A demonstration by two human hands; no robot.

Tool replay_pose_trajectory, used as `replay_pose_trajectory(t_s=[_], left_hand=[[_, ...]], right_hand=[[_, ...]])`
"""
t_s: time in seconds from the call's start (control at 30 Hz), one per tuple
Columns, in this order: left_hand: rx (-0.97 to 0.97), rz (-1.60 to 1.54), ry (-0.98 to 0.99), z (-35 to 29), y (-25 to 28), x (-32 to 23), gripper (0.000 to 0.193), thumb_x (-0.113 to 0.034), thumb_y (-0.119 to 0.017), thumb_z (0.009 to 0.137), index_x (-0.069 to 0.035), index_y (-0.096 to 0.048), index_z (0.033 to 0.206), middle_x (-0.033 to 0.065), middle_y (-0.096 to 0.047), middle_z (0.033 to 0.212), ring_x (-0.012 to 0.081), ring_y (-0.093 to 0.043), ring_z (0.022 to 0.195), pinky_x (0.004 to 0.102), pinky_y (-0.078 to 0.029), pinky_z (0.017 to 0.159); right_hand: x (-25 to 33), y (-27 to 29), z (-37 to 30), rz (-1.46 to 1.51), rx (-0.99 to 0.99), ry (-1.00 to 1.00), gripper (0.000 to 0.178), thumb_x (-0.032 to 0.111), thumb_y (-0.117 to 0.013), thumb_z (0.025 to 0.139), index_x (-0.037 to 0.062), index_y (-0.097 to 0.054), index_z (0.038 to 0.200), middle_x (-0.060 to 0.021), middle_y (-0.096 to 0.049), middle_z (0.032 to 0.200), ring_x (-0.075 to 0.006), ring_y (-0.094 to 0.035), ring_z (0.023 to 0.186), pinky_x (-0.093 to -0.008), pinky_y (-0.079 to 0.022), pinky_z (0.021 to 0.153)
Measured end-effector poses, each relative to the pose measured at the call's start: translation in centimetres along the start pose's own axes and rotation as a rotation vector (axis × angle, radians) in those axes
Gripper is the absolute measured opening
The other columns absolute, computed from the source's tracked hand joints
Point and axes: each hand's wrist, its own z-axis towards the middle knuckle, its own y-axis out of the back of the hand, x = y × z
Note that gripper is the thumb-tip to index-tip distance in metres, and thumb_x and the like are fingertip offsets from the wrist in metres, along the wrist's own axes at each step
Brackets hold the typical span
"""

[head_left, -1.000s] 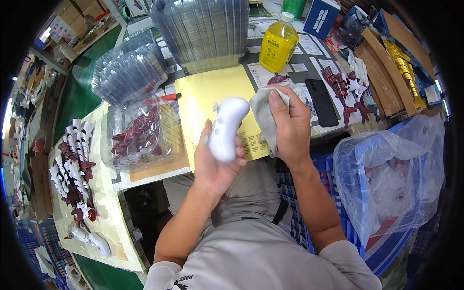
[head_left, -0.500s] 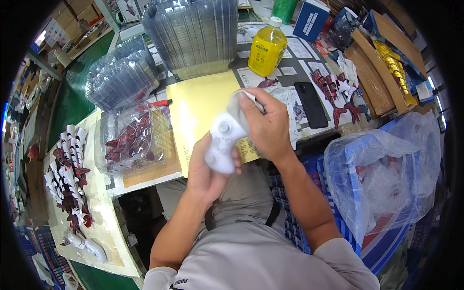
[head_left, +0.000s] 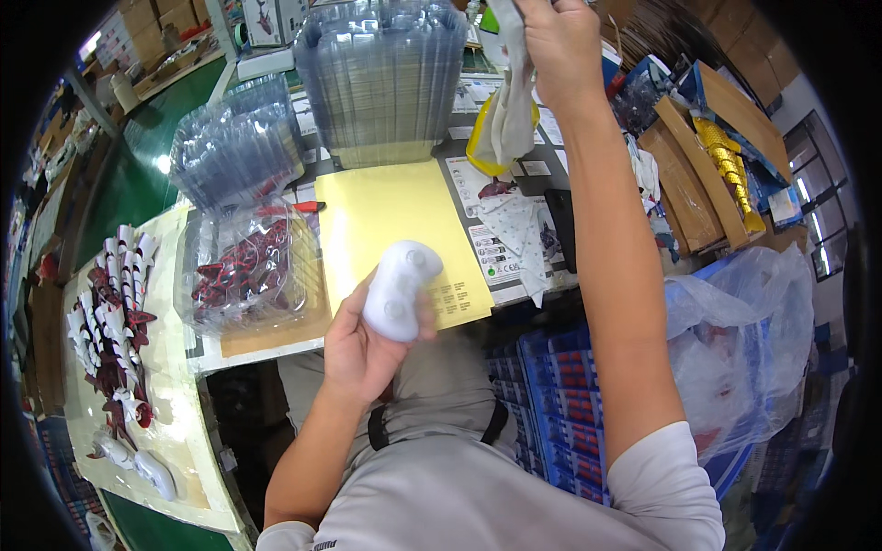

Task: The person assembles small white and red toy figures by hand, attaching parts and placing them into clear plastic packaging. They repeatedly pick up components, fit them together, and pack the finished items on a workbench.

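A white game controller (head_left: 399, 286), slightly blurred, rests in my left hand (head_left: 361, 356), whose fingers curl round its lower part. It is above the lower edge of a yellow paper sheet (head_left: 386, 207). My right hand (head_left: 565, 55) is raised at the top of the view, pinching a pale grey cloth (head_left: 508, 115). The cloth hangs down in front of a bottle of yellow liquid (head_left: 478, 151) and hides most of it.
Tall stacks of clear plastic trays (head_left: 377, 87) stand at the back. A clear tray of red-and-black toy parts (head_left: 253, 275) sits left of the sheet. More toy parts and white controllers (head_left: 154, 475) lie on the left table. A plastic-lined blue crate (head_left: 735, 459) is at right.
My right hand has swung up and away from the controller, taking the cloth with it. The controller has shifted slightly left and down in my left hand.
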Motion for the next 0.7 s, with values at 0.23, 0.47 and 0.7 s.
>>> replay_pose_trajectory(t_s=[0.23, 0.47, 0.7], left_hand=[[0.039, -0.244, 0.039, -0.5, 1.7, -1.1, 0.065, -0.05, -0.03, 0.117, -0.001, -0.044, 0.157, 0.0293, -0.063, 0.139, 0.0443, -0.067, 0.121, 0.057, -0.056, 0.101], [0.029, -0.3, 0.073, 0.4, 1.9, -1.1, 0.064, -0.05, -0.029, 0.117, -0.002, -0.044, 0.157, 0.0268, -0.064, 0.14, 0.0432, -0.067, 0.125, 0.0559, -0.057, 0.103], [-0.025, 0.034, 0.01, -0.6, -0.3, -1.9, 0.066, -0.046, -0.041, 0.114, -0.002, -0.036, 0.162, 0.0224, -0.063, 0.134, 0.0346, -0.069, 0.112, 0.048, -0.06, 0.09]], right_hand=[[-3.8, 3.8, -15.0, -0.532, 0.123, -0.103, 0.021, 0.011, -0.075, 0.095, -0.0007, -0.077, 0.112, -0.0172, -0.073, 0.11, -0.033, -0.07, 0.106, -0.0388, -0.054, 0.093], [-1.8, 8.9, -26.5, -0.753, 0.56, -0.196, 0.037, 0.026, -0.067, 0.102, -0.0009, -0.074, 0.126, -0.0223, -0.07, 0.128, -0.0414, -0.062, 0.121, -0.0461, -0.046, 0.11], [1.3, 8.3, -24.3, -0.729, 0.155, -0.21, 0.019, 0.012, -0.07, 0.102, -0.0038, -0.078, 0.109, -0.0178, -0.076, 0.101, -0.0312, -0.073, 0.091, -0.0379, -0.057, 0.085]])
